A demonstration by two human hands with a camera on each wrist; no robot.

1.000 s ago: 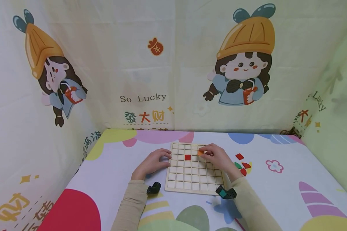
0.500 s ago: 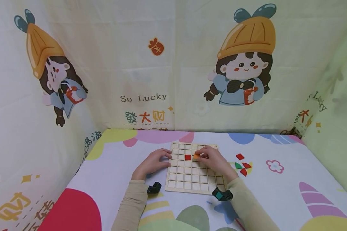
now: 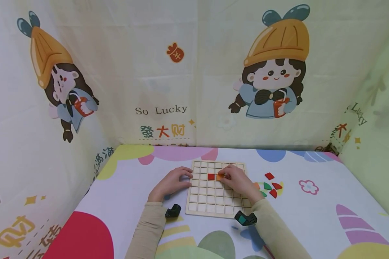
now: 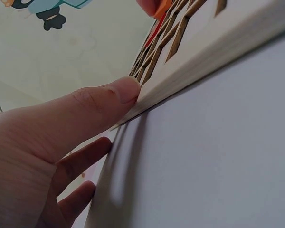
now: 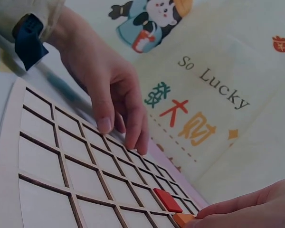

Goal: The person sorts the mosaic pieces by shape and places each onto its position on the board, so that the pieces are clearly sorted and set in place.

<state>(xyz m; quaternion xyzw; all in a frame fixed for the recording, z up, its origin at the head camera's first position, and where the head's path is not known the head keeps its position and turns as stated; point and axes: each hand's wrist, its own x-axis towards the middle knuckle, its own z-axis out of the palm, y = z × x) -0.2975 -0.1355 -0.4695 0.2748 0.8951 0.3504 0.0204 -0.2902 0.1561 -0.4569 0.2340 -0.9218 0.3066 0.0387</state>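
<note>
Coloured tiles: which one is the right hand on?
The orange tile, pinched by the right hand on the grid board, beside the red tile. The other loose tiles lie off the board, untouched.

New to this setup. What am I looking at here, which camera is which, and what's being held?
No machine: a person works with two bare hands, wearing three cameras. The wide picture comes from the head and looks down at the table. The other two come from the wrists, close and low.

On the table lies a wooden grid board with one red tile in a cell. The right hand pinches an orange tile at the cell just right of the red one. The left hand rests on the board's left edge, thumb against it. Loose coloured tiles lie right of the board.
</note>
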